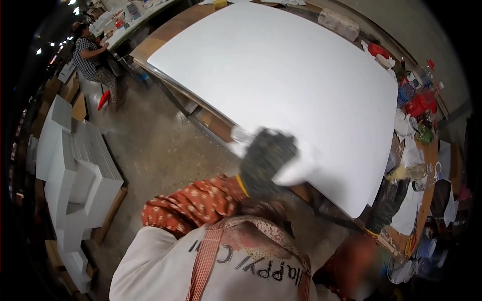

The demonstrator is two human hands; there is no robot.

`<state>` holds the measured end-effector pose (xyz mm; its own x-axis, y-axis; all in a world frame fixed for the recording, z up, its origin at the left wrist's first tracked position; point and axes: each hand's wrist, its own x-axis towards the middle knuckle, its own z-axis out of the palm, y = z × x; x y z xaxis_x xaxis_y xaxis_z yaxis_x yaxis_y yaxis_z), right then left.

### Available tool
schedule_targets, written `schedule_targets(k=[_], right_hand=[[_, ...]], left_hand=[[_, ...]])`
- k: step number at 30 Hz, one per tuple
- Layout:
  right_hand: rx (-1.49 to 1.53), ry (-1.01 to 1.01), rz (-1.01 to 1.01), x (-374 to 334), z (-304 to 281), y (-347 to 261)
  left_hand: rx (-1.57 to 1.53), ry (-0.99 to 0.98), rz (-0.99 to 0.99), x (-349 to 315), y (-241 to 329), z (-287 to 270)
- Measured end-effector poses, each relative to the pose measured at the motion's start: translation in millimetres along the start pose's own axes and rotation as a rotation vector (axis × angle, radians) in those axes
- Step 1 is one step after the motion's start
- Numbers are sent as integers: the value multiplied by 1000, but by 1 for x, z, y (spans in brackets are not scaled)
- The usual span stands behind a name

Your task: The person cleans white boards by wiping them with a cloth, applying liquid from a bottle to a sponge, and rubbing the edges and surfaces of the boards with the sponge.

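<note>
A large white panel (pixel 281 85) lies flat on a wooden workbench (pixel 165 32). My left hand (pixel 265 161), in a grey knit glove and blurred by motion, is on the panel's near edge and grips a white cloth (pixel 297 169) that shows on both sides of the glove. My right hand (pixel 389 204), in a dark glove, is at the panel's near right corner, with its fingers pointing up toward the edge. Whether it grips the panel is not visible. A red patterned sleeve covers my left forearm.
Bottles, red containers (pixel 416 104) and rags crowd the bench's right end. Stacks of white boards (pixel 75 170) stand on the floor at the left. Another person (pixel 93 57) sits at a far bench, upper left. Dusty concrete floor (pixel 160 145) lies between.
</note>
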<state>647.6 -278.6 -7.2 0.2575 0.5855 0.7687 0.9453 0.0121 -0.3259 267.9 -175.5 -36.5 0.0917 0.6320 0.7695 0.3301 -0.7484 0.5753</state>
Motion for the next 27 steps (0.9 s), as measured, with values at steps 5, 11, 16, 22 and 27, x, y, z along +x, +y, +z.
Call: schedule_targets(k=[5,11,16,22,27], right_hand=[[496,-62,353,10,23,-60],[809,35,494,-3,16,-84],[473,77,389,-10,14,-95],[147,24,285,-11,5,-102],[124,81,329,-14,2,-100]], left_hand=[[815,-407,95,21,6,-26],[493,-72,102,65,-65,-140],[335,-231,103,25,34,-20],[-158,-519,707,24,98,45],[284,-405,394,36,-22,-71]])
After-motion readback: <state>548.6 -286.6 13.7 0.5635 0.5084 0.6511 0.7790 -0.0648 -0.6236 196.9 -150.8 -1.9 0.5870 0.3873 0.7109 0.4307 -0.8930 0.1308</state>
